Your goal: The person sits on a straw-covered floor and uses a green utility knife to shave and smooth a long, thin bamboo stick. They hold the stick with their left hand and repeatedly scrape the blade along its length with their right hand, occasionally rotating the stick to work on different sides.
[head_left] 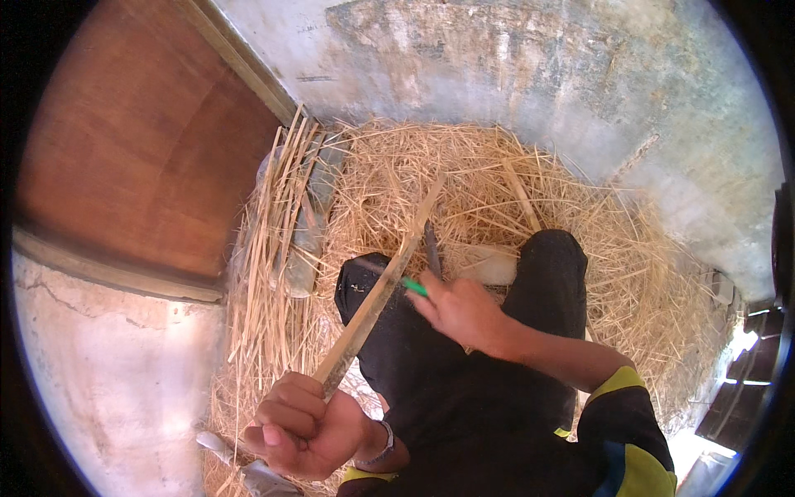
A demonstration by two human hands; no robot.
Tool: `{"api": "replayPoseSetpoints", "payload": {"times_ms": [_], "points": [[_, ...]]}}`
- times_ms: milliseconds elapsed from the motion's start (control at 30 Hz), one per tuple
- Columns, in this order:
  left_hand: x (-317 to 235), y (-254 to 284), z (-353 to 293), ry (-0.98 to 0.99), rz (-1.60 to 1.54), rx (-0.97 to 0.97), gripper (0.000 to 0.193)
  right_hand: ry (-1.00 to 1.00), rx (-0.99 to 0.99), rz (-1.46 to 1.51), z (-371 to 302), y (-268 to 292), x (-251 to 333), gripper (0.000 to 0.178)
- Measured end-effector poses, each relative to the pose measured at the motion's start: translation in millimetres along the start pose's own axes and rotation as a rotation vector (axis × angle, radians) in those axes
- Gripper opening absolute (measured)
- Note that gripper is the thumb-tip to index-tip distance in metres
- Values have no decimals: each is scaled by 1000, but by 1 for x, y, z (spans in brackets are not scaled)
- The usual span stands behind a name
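A long, flat bamboo strip (377, 302) slants up and away across my left thigh. My left hand (302, 427) is closed around its near end, palm side up. In my right hand (464, 313) is a small knife with a green handle (414, 287). Its blade, smeared by motion, reaches left to the strip's middle; I cannot tell if it touches. Beyond the right hand, a dark, narrow piece (432, 250) stands among pale shavings (472, 199). Behind that hand lies a pale block (489, 267), partly hidden.
My bent knees, in black trousers (546, 273), frame the work. Thin split strips (277, 215) are heaped at the left beside a greyish, rounded object (305, 253). A brown door panel (149, 149) and a stained wall (538, 74) border the shavings. Another strip (522, 195) leans near the right knee.
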State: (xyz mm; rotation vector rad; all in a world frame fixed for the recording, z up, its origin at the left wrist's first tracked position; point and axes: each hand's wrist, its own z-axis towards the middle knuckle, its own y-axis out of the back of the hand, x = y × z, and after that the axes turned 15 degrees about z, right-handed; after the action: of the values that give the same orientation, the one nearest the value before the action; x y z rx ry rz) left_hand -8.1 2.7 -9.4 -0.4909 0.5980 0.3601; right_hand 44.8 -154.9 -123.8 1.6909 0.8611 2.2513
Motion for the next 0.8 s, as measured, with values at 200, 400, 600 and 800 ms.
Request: {"api": "replayPoseSetpoints", "payload": {"times_ms": [200, 400, 600, 800], "points": [[8, -5, 3, 48, 17, -100, 30, -74, 1, -163, 14, 2, -45, 30], [3, -6, 3, 51, 18, -83, 30, -80, -31, -148, 13, -8, -50, 30], [-1, -3, 1, 4, 31, -8, 32, -96, -4, -169, 17, -3, -47, 29], [2, -3, -1, -35, -27, 248, 28, -67, -40, -138, 27, 0, -80, 31]]}}
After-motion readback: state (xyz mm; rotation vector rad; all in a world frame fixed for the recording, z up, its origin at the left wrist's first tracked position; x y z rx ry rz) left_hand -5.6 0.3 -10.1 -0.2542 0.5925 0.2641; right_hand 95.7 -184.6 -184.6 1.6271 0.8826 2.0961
